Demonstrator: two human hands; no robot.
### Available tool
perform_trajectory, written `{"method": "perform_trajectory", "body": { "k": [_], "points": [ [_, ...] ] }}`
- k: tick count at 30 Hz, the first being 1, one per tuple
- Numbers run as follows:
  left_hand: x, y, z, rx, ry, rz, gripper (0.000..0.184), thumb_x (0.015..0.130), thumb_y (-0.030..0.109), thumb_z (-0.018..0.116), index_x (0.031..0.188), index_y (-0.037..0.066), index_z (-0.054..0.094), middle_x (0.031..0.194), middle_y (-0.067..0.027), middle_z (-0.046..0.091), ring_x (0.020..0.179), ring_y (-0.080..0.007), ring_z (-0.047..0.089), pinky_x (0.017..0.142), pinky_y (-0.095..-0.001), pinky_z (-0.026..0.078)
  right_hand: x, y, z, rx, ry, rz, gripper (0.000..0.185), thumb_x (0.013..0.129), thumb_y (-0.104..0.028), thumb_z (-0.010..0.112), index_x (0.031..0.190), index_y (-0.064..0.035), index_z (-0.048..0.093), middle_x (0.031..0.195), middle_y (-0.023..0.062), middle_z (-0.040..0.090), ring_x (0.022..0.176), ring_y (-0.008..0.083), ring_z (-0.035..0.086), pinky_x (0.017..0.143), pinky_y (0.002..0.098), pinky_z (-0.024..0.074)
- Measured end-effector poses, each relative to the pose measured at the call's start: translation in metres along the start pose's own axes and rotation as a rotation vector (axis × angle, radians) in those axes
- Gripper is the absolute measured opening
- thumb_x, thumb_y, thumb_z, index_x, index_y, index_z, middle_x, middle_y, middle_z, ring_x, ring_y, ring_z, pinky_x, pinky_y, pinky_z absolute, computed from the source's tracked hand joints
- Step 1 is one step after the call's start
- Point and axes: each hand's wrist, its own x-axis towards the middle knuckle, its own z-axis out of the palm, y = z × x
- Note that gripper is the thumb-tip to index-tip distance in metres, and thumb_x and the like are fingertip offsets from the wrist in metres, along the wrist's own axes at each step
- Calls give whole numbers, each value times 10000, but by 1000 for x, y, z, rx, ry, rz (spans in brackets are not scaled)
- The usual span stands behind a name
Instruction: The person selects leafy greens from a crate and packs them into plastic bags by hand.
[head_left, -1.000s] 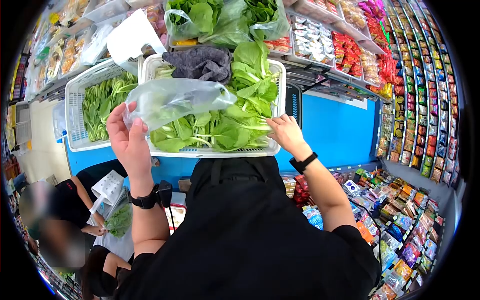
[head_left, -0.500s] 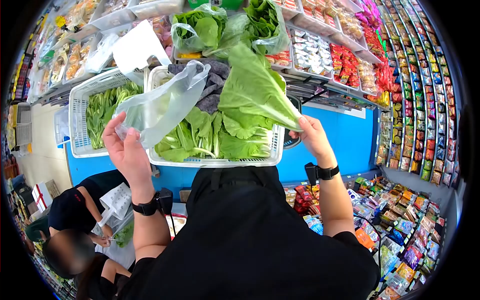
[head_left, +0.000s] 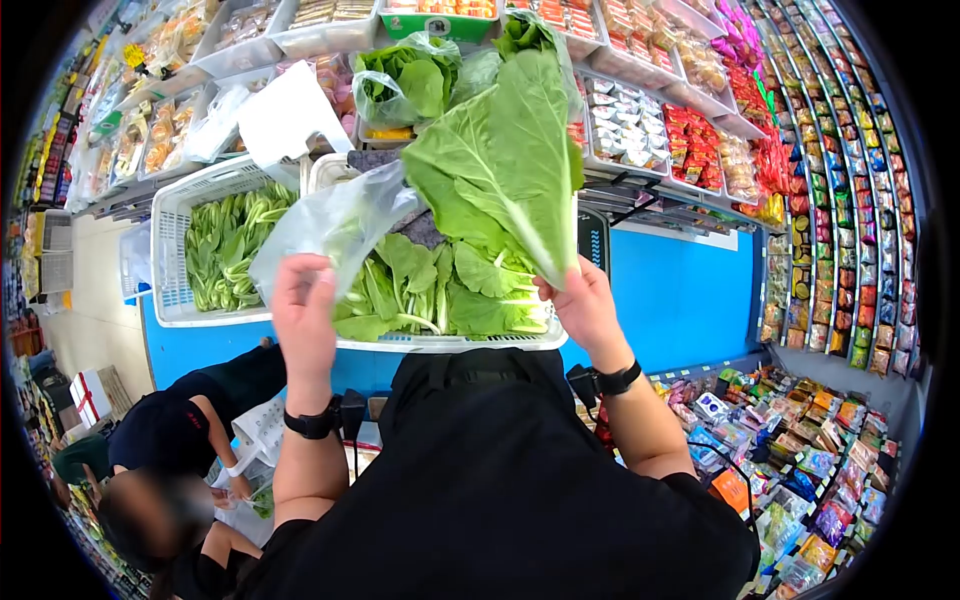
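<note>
My left hand (head_left: 306, 312) is closed on the edge of a clear plastic bag (head_left: 335, 215), which spreads up and to the right. Between thumb and fingers, my right hand (head_left: 585, 312) pinches the white stem of a large leafy green (head_left: 497, 150). Its broad leaves point away from me and its left edge overlaps the bag's far end; whether it is inside cannot be made out. Below both hands, a white plastic basket (head_left: 455, 343) holds more leafy greens (head_left: 405, 285). A dark grey cloth (head_left: 425, 228) lies partly hidden behind the bag.
A second white basket (head_left: 160, 270) with slender greens stands at left. Bagged greens (head_left: 405, 80) and a white paper sheet (head_left: 290, 115) rest by the snack bins ahead. Packaged goods fill the racks (head_left: 835, 200) at right. Another person (head_left: 185, 430) works at lower left.
My right hand has moved left, bringing the leafy green in front of the cloth and up to the bag. My left hand has shifted right and slightly down with the bag.
</note>
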Motion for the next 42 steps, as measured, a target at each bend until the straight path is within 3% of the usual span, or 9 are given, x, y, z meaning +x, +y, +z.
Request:
{"method": "perform_trajectory", "body": {
  "k": [6,11,21,32,34,36,38,40,42],
  "points": [
    [-22,17,67,119,-611,-198,482,918,221,802,1321,7,646,1263,-34,692,903,-82,609,812,-271,512,-5,-2,84,-868,62,-338,545,900,-116,833,1394,-3,632,1188,166,695,983,262,696,894,352,553],
    [-14,17,87,-275,-541,-292,531,909,172,806,1364,-18,608,1273,-69,698,1037,-122,657,899,-308,536,-4,-18,116,-1059,-167,-641,602,876,-124,839,1431,-36,621,1261,194,679,1018,359,692,932,422,567],
    [-16,7,50,-267,-814,-353,805,771,69,838,1497,-28,503,1377,-92,651,1237,-196,618,1059,-363,500,-6,-26,95,-589,-183,-317,556,907,-142,824,1376,28,579,1149,138,737,879,196,703,788,317,564],
    [-25,32,73,-22,-766,-299,609,782,67,800,1363,-2,632,1244,-92,710,1145,-202,655,983,-383,526,-7,-21,91,-821,-171,-298,388,906,-169,836,1170,11,616,924,97,645,853,189,661,763,316,539],
    [-22,30,76,195,-734,-297,580,779,59,795,1338,10,650,1204,-102,726,1094,-231,683,949,-398,540,-5,-16,88,-625,-119,-276,470,900,-126,832,1279,-11,578,1086,94,652,959,187,659,796,321,549],
    [-20,20,79,593,-564,273,574,783,47,771,1345,36,654,1267,-139,704,1089,-264,696,904,-389,548,-5,-19,87,-367,-107,-132,750,891,-78,825,1532,-54,436,1377,115,587,1163,218,624,854,341,560],
    [-27,21,85,687,-448,365,623,745,2,799,1348,82,665,1249,-172,699,1064,-348,706,877,-405,570,0,-24,81,170,-193,-100,1035,874,-26,824,1690,-104,192,1598,133,438,1336,264,553,948,369,564],
    [-31,24,91,766,-226,514,576,736,12,817,1293,92,694,1195,-163,705,1005,-363,703,850,-432,578,-11,-16,44,425,-281,196,886,997,-304,754,1693,-130,234,1663,132,402,1481,292,466,1131,443,510],
    [-33,21,92,837,-199,576,589,736,21,824,1304,103,696,1225,-149,694,1005,-366,703,849,-434,582,-10,-16,32,547,-454,33,768,1078,-505,545,1669,-92,280,1683,164,377,1500,399,438,1214,557,412]
  ]
}}
